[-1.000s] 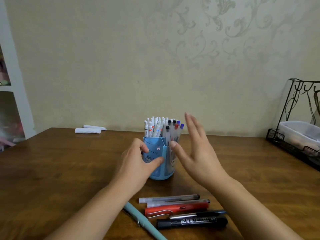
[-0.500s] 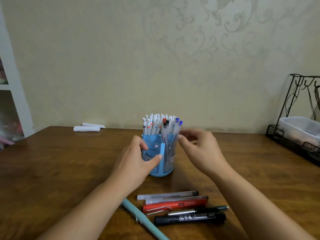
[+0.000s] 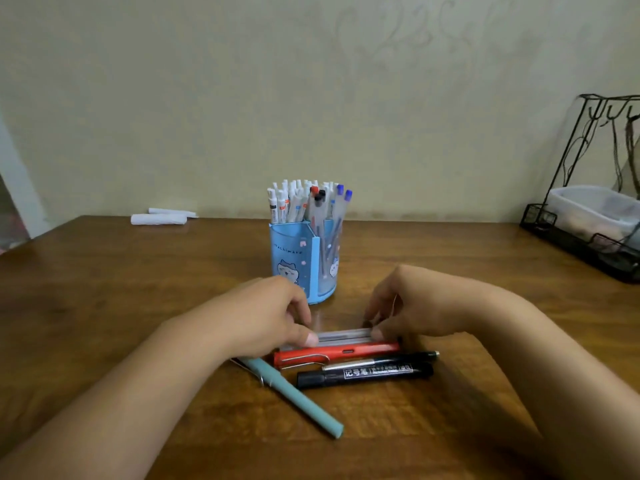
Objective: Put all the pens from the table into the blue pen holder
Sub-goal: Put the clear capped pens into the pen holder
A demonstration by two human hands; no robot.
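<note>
The blue pen holder [image 3: 294, 258] stands upright mid-table, packed with several white and clear pens. In front of it lie two clear pens [image 3: 343, 335] side by side, a red pen [image 3: 337, 353], a slim black pen [image 3: 398, 358], a thick black marker [image 3: 365, 373] and a teal pen [image 3: 294, 393] lying slantwise. My left hand [image 3: 263, 313] pinches the left end of the clear pens. My right hand [image 3: 415, 306] pinches their right end. The clear pens still rest on the wooden table [image 3: 138, 306].
Two white paper rolls [image 3: 159, 218] lie at the table's far left edge near the wall. A black wire rack [image 3: 588, 216] holding a clear plastic box stands at the far right. A white shelf edge shows at the left border.
Both hands have left the pen holder and dropped toward me onto the clear pens, closing on their two ends. The view has tilted down slightly.
</note>
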